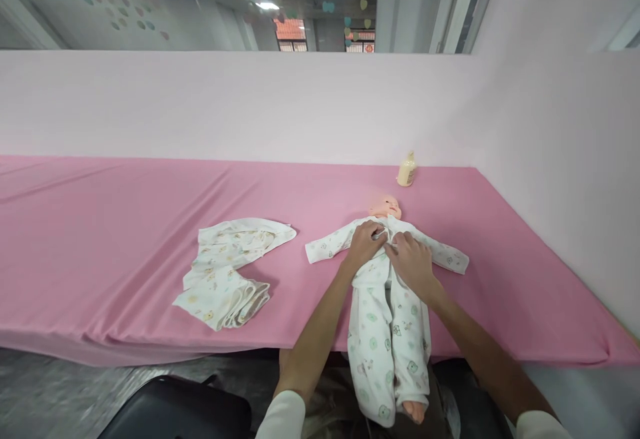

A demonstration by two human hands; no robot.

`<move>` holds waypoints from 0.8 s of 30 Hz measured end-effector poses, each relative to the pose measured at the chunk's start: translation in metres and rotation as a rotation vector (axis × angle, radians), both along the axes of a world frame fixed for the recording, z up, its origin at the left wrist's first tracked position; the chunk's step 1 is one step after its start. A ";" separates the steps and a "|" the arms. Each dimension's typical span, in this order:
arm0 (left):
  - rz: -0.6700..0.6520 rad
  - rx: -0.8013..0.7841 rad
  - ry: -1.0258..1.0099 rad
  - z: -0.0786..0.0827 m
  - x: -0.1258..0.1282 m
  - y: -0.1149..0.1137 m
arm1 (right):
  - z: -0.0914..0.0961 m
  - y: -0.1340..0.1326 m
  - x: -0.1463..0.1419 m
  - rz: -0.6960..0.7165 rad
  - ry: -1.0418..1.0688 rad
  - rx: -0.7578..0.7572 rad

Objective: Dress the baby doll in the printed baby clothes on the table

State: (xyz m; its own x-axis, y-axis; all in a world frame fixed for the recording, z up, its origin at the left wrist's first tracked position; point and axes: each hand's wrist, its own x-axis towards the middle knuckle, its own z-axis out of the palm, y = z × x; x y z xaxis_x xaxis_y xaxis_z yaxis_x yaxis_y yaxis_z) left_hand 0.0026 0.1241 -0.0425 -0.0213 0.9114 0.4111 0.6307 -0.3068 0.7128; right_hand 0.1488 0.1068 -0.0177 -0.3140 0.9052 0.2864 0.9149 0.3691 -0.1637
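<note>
A baby doll lies on its back, head toward the wall, dressed in a white printed baby outfit. Its sleeves spread out to both sides, and its legs hang over the table's front edge, with one bare foot showing. At the chest, my left hand has its fingers closed on the front edge of the outfit. My right hand is beside it, fingertips pinched on the same front just below the neck. Whatever fastening lies between the fingertips is too small to make out.
A pink cloth covers the table. Left of the doll lies a crumpled white printed baby garment. A pale yellow pump bottle stands near the wall. Black chairs are at the front edge.
</note>
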 end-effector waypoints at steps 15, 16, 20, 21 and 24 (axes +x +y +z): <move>-0.016 -0.014 0.037 0.002 0.000 -0.002 | 0.020 -0.004 0.010 0.102 -0.144 -0.227; -0.013 -0.029 0.062 0.003 0.001 -0.003 | 0.020 -0.005 0.011 0.102 -0.144 -0.228; -0.007 -0.051 0.191 0.004 0.002 -0.015 | 0.018 -0.007 0.010 0.076 -0.183 -0.213; -0.003 -0.042 0.233 0.003 0.003 -0.020 | 0.016 -0.008 0.009 0.078 -0.197 -0.204; -0.011 0.007 0.378 0.002 0.004 -0.037 | 0.011 -0.009 0.006 0.110 -0.216 -0.169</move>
